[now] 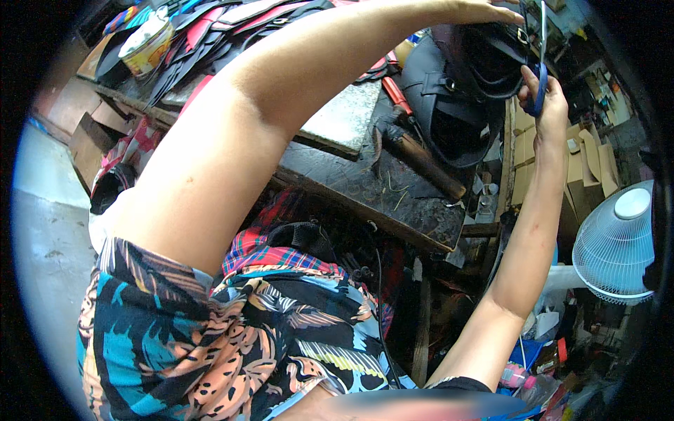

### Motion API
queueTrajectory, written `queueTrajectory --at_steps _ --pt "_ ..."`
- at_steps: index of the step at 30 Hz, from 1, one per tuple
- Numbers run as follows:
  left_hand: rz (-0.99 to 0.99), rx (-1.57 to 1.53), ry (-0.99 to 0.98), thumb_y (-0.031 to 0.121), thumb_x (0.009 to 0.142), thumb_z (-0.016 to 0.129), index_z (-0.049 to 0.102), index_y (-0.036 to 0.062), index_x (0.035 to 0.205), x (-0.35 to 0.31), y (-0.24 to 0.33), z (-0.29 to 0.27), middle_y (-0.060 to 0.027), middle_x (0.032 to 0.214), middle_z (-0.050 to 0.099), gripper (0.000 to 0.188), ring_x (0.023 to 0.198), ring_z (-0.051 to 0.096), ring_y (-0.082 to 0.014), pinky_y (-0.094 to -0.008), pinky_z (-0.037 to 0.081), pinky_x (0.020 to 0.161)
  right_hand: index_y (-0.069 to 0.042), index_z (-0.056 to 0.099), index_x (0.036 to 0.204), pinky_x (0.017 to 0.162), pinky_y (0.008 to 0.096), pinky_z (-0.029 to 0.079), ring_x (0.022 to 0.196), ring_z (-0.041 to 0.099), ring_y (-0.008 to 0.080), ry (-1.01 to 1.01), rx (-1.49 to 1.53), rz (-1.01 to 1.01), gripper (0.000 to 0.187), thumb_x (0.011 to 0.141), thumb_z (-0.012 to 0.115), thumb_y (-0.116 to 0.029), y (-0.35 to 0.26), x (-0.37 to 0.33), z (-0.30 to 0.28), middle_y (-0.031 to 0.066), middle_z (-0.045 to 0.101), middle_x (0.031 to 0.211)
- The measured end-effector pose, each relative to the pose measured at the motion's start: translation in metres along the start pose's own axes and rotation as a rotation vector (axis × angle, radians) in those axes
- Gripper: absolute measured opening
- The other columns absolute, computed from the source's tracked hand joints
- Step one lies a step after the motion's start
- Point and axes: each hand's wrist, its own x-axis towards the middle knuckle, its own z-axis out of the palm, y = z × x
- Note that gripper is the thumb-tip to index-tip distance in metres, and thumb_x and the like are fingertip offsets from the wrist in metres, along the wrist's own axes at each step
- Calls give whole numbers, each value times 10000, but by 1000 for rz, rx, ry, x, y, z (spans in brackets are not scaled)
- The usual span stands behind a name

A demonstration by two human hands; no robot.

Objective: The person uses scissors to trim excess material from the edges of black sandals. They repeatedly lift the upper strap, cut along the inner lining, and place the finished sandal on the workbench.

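My right hand (550,105) is raised at the upper right, its fingers through the blue handle of a pair of scissors (539,88). The bright blade points up, almost to the top edge of the view. My left arm crosses the picture, and my left hand (488,11) is partly cut off by that edge. Its visible fingers are stretched toward the scissors, along the top of a black leather shoe-like piece (484,59); whether they grip it is hidden. Below lies another black leather piece (425,77) with a strap and small buckle, on the dark worktable (351,179).
A wooden-handled hammer (428,167) and a red-handled tool (397,96) lie beside a pale slab (344,121). Black and pink cut pieces (210,38) pile up near a yellow-and-white tub (147,48). Cardboard (579,165) and a fan (616,242) stand right; a cable (380,302) hangs down.
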Motion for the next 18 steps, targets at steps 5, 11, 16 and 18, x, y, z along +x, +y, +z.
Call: queueTrajectory --at_steps 5,11,16,18 --pt "-595 -400 272 435 993 532 539 50 1417 -32 41 -36 -254 1540 412 573 1448 334 -443 -503 280 1190 -33 643 985 571 178 389 644 533 31 145 -30 -52 439 809 881 -357 -23 -17 4 -30 595 768" --pt "-399 19 121 342 848 741 693 200 1220 -130 112 -81 -165 1542 441 401 1463 323 -450 -655 277 1137 -1 644 1032 583 201 469 648 605 84 60 469 -452 355 850 847 -229 -53 -49 51 42 676 806" --pt "-523 61 -247 275 874 727 671 124 1199 -206 157 -84 -172 1517 473 363 1479 325 -417 -586 300 1168 -14 604 1067 652 244 474 703 590 117 -180 510 -390 324 927 747 -269 -43 -79 153 44 621 808" --pt "-654 -84 -365 219 901 692 671 70 1144 -219 163 -79 -186 1456 527 286 1409 438 -398 -489 400 1134 -21 569 1050 585 209 446 659 581 78 -210 578 -287 324 944 751 -267 -30 -83 197 18 620 793"
